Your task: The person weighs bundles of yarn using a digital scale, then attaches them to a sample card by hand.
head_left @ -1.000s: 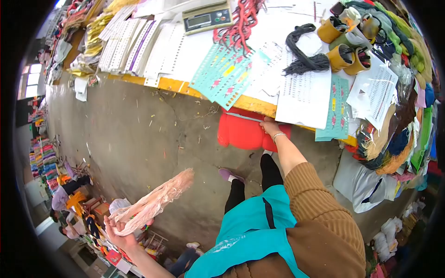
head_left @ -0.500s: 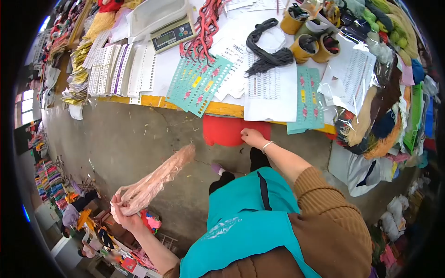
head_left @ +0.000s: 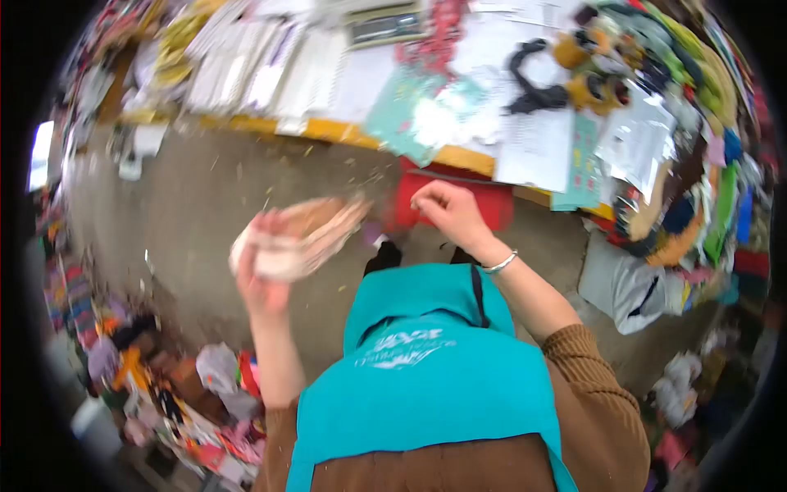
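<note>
- Raised since half a second ago: left hand (head_left: 261, 283), closed around pale pink yarn bundle (head_left: 299, 238), now level with right hand (head_left: 447, 213).
- Right hand loosely curled, holding nothing visible, before red stool (head_left: 492, 205).
- Beyond, tabletop's yellow front edge (head_left: 328, 129), papers overhanging.

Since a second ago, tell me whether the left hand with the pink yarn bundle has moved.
Yes. The left hand has carried the pink yarn bundle up and rightward, toward the red stool under the yellow table edge, closer to the right hand.
</note>
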Motion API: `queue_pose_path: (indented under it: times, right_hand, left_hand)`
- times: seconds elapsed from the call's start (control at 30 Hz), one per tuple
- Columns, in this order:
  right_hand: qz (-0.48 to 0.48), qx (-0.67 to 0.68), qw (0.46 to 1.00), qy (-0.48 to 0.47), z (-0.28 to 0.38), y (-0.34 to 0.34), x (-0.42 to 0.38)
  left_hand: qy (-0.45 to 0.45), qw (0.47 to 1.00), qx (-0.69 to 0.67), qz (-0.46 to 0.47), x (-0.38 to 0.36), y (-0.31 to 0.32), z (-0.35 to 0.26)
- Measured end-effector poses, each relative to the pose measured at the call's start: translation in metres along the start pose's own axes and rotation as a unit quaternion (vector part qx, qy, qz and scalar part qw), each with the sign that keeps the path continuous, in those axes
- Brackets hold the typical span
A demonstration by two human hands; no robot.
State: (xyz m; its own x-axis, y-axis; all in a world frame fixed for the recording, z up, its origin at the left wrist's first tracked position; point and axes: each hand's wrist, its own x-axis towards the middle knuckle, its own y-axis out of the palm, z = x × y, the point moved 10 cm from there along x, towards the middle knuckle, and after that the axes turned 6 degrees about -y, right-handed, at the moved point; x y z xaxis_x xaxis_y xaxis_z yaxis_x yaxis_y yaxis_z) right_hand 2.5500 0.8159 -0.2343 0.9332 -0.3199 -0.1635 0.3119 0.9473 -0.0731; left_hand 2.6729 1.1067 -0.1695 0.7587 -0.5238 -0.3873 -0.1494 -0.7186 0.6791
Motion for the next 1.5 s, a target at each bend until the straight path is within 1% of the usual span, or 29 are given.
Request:
queue_pose_path:
  times: [0.03,0.07,0.1,0.13,0.2,0.27,0.3,0.33,0.47,0.53,0.57,0.63,0.7,0.73,0.8,0.83,0.87,0.93,1.03,1.17,1.23,1.37,1.5]
  right_hand:
    - [0.007,0.032,0.999,-0.012,0.024,0.029,0.009]
    - [0.014,0.102,0.995,-0.001,0.03,0.063,0.015]
    - [0.033,0.094,0.995,-0.017,0.061,0.091,0.021]
    - [0.044,0.097,0.994,-0.019,0.079,0.116,0.026]
    - [0.049,0.084,0.995,-0.036,0.107,0.154,0.034]
    - [0.043,0.05,0.996,-0.067,0.129,0.176,0.039]
    - [0.045,0.034,0.996,-0.063,0.13,0.184,0.04]
    - [0.046,0.017,0.997,-0.06,0.129,0.189,0.04]
    - [0.014,-0.023,0.997,-0.07,0.143,0.197,0.038]
    - [-0.003,-0.002,0.996,-0.086,0.146,0.196,0.038]
    - [-0.01,0.01,0.996,-0.093,0.144,0.195,0.039]
    - [-0.025,0.064,0.995,-0.073,0.137,0.191,0.041]
    - [-0.039,0.106,0.992,-0.063,0.139,0.19,0.043]
    - [-0.039,0.123,0.988,-0.084,0.144,0.192,0.046]
    - [-0.029,0.199,0.979,-0.034,0.142,0.195,0.05]
    - [-0.024,0.236,0.971,-0.008,0.141,0.197,0.052]
    - [-0.013,0.294,0.956,0.008,0.139,0.198,0.056]
    - [0.01,0.406,0.913,0.039,0.135,0.2,0.065]
    - [0.014,0.41,0.909,0.069,0.14,0.198,0.073]
    - [0.045,0.325,0.944,0.039,0.154,0.191,0.08]
    - [0.066,0.32,0.945,0.023,0.158,0.19,0.084]
    - [0.08,0.311,0.947,0.011,0.16,0.187,0.09]
    - [0.092,0.321,0.942,0.017,0.16,0.186,0.095]
  left_hand:
    - [-0.025,0.999,-0.015,0.021,0.005,0.01,0.002]
    - [-0.044,0.999,-0.015,0.019,0.01,0.007,0.002]
    - [-0.062,0.997,-0.039,0.038,0.014,0.015,0.002]
    - [-0.067,0.997,-0.005,0.046,0.017,0.017,-0.003]
    - [-0.084,0.995,-0.011,0.061,0.022,0.027,-0.011]
    - [-0.093,0.992,0.046,0.073,0.027,0.025,-0.022]
    - [-0.098,0.989,0.074,0.082,0.029,0.026,-0.025]
    - [-0.103,0.99,0.055,0.079,0.03,0.025,-0.028]
    - [-0.106,0.987,0.062,0.107,0.03,0.029,-0.036]
    - [-0.114,0.983,0.058,0.134,0.031,0.032,-0.037]
    - [-0.105,0.985,0.06,0.12,0.032,0.031,-0.04]
    - [-0.087,0.99,0.066,0.09,0.033,0.031,-0.048]
    - [-0.074,0.991,0.069,0.088,0.035,0.036,-0.053]
    - [-0.066,0.991,0.072,0.088,0.037,0.037,-0.057]
    - [-0.05,0.991,0.096,0.085,0.042,0.037,-0.065]
    - [-0.042,0.99,0.108,0.083,0.043,0.037,-0.069]
    - [-0.039,0.991,0.092,0.086,0.044,0.04,-0.072]
    - [-0.034,0.993,0.059,0.092,0.046,0.045,-0.078]
    - [-0.03,0.994,0.048,0.089,0.047,0.052,-0.088]
    - [0.0,0.994,0.066,0.087,0.057,0.059,-0.092]
    - [0.007,0.994,0.085,0.067,0.059,0.062,-0.094]
    - [0.015,0.994,0.079,0.068,0.064,0.065,-0.094]
    - [0.024,0.994,0.086,0.057,0.065,0.067,-0.094]
